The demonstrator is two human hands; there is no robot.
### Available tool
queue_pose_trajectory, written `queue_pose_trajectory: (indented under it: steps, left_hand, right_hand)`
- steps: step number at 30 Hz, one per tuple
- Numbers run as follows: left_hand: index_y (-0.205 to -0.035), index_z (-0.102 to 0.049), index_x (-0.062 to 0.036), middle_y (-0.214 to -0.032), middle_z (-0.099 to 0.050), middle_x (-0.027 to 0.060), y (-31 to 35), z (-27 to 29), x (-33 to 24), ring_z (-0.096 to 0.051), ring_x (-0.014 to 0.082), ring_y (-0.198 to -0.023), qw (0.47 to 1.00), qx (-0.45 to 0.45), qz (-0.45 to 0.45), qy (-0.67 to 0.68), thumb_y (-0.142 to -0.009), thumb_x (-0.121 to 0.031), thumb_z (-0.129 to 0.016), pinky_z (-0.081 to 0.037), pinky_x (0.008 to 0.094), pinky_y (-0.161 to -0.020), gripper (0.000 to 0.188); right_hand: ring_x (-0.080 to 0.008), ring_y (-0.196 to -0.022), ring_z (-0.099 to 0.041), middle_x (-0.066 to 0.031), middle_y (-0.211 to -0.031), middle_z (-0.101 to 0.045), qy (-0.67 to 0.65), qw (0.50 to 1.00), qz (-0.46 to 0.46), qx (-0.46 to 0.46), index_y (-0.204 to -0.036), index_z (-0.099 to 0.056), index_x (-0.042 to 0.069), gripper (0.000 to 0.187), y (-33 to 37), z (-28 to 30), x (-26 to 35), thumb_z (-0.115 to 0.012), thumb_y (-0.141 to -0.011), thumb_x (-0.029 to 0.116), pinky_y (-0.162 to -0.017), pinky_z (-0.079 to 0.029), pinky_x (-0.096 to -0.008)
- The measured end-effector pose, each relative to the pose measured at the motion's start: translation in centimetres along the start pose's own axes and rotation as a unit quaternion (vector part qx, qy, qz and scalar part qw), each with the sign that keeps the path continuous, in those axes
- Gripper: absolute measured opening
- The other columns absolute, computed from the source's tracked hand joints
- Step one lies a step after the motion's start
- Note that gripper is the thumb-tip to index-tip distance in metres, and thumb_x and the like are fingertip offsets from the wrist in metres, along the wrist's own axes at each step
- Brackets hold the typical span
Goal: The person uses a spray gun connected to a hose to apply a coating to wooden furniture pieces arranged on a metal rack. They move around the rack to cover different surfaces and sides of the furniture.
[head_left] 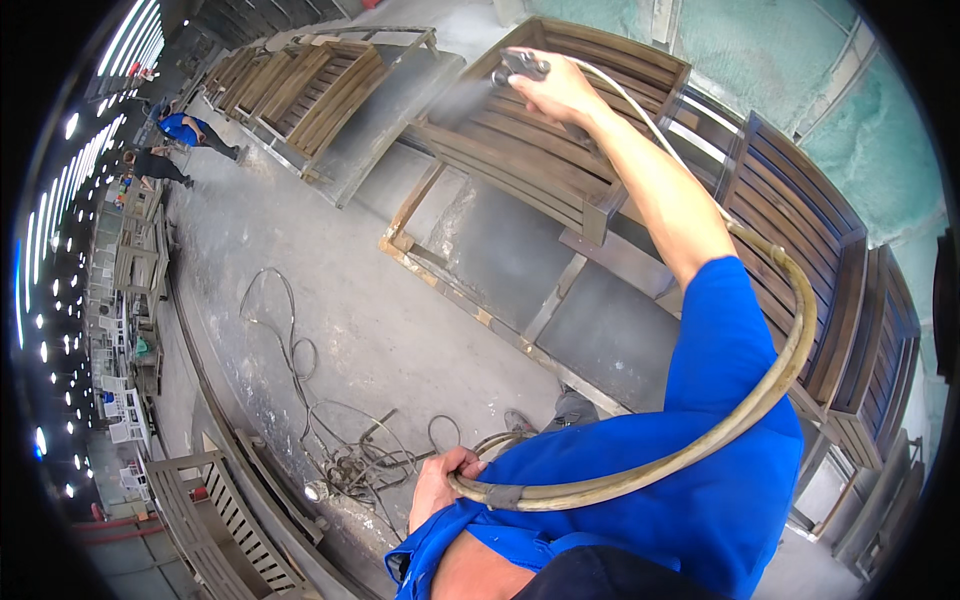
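Note:
My right hand (555, 90) reaches out over a brown slatted wooden bench (515, 145) and grips a dark spray gun (522, 65). A faint grey mist spreads from the gun toward the bench's left end. From the gun, a pale hose (690, 445) runs back along my right arm and loops down across my blue shirt. Low at my waist, my left hand (440, 485) is closed around the hose, close to a taped spot on it. The far side of those fingers is hidden.
The bench rests on a low wooden frame (480, 316). More slatted benches (790, 230) stand at right, others (310, 95) at far left. Tangled hoses (360, 455) lie on the floor. A bench (225, 520) is at lower left. Two people (185, 130) work in the distance.

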State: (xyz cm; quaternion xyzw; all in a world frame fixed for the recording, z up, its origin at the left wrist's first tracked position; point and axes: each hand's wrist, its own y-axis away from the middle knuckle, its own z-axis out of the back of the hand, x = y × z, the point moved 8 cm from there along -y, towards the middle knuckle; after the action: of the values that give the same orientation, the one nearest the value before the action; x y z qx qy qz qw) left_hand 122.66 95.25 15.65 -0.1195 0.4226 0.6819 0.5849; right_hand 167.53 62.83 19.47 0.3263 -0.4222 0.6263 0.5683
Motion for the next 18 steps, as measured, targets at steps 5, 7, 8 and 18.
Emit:
queue_pose_trajectory:
  steps: [5,7,8,18]
  left_hand:
    - [-0.086,-0.067,0.0029,-0.062,-0.057,0.0096,-1.5,0.2,0.2,-0.047,0.0131,-0.063,0.995,0.02,0.09,0.028,-0.092,-0.01,-0.074,-0.04,0.0353,-0.059,0.015]
    - [-0.086,-0.067,0.0032,-0.061,-0.057,0.0098,-2.2,0.3,0.2,-0.047,0.0131,-0.063,0.995,0.023,0.091,0.042,-0.093,-0.01,-0.074,-0.04,0.0353,-0.059,0.016]
    - [-0.086,-0.067,0.0033,-0.061,-0.056,0.0099,-2.6,0.2,0.4,-0.047,0.0132,-0.063,0.994,0.027,0.097,0.046,-0.093,-0.011,-0.074,-0.04,0.0353,-0.058,0.017]
    - [-0.088,-0.068,0.0018,-0.065,-0.059,0.0189,-7.4,0.6,-0.9,-0.055,0.0248,-0.062,0.998,0.061,0.015,0.024,-0.093,-0.012,-0.074,-0.047,0.0403,-0.062,0.015]
  right_hand:
    - [-0.0129,-0.069,-0.07,-0.0057,-0.086,-0.073,0.127,0.976,0.025,-0.174,-0.145,-0.061,0.021,0.051,-10.5,4.6,-5.1,-0.068,-0.095,0.031,-0.059,-0.058,-0.0313]
    - [-0.0134,-0.066,-0.069,-0.0067,-0.086,-0.074,0.28,0.898,0.146,-0.307,-0.146,-0.061,0.022,0.05,-12.6,7.9,-4.6,-0.065,-0.097,0.032,-0.059,-0.059,-0.0327]
    - [-0.0243,-0.065,-0.07,-0.0129,-0.084,-0.075,0.27,0.772,0.394,-0.42,-0.131,-0.067,0.003,0.045,-10.5,8.3,-1.7,-0.066,-0.092,0.026,-0.062,-0.058,-0.039]
    - [-0.0082,-0.067,-0.064,0.0,-0.081,-0.064,-0.021,0.996,-0.048,0.079,-0.152,-0.052,0.014,0.055,0.3,3.9,-1.5,-0.065,-0.098,0.02,-0.046,-0.05,-0.0256]
